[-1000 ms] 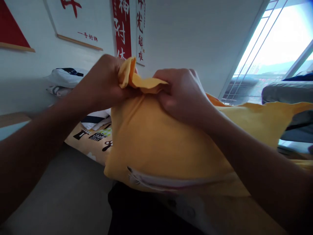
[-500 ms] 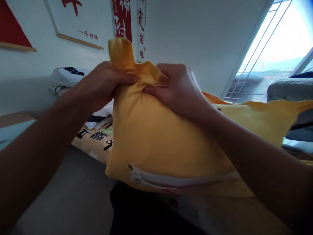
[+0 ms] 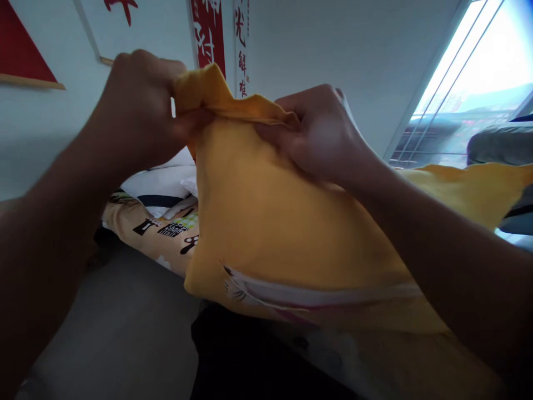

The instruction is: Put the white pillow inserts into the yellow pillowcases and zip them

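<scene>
A yellow pillowcase (image 3: 258,211) with a ruffled edge fills the middle of the view, its body bulging as if padded. A pale printed figure with dark whisker-like lines shows low on its front. My left hand (image 3: 144,105) pinches the upper left corner of the edge between thumb and fingers. Farther right along the same edge, my right hand (image 3: 320,130) is closed on the cloth, thumb in front. Between both hands the edge is pulled fairly straight. The fingers behind the fabric are hidden.
Behind on the left lies a bed with a printed beige sheet (image 3: 170,230) and folded white bedding (image 3: 156,191). Scrolls, one of them red (image 3: 208,41), hang on the wall. A bright window (image 3: 470,83) is at the right, a grey cushioned thing (image 3: 497,141) beside it. Dark clothing (image 3: 241,355) shows below.
My left hand has moved up and left, from the gathered cloth to the edge's corner. The bunched edge is now flatter and straighter. My right hand has shifted slightly right.
</scene>
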Demonstrator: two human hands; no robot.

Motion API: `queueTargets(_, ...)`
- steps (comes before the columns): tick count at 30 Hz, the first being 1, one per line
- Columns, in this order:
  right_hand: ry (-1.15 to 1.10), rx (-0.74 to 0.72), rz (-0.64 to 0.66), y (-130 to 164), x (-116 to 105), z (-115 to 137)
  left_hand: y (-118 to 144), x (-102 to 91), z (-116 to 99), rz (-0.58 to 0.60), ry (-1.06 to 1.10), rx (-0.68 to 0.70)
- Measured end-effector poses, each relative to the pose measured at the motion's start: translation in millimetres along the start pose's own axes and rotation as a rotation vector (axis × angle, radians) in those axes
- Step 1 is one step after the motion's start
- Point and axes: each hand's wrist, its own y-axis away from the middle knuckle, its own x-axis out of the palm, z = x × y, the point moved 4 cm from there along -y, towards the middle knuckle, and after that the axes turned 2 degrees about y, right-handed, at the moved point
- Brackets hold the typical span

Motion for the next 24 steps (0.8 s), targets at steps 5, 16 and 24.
queueTargets(5, -0.057, 0.033, 0.028, 3.1, 1.7, 16.0, 5.1, 28.9, -2.4, 0.115, 0.447, -0.286)
queueTargets(16, -0.029, -0.064, 0.026, 1.9, 18.1, 8.9, 10.6, 23.3, -7.1, -0.04, 0.198, 0.041)
queueTargets(24, -0.118, -0.044, 0.126, -0.7, 11.0, 11.4, 13.3, 26.5, -8.8, -0.189, -0.02, 0.124)
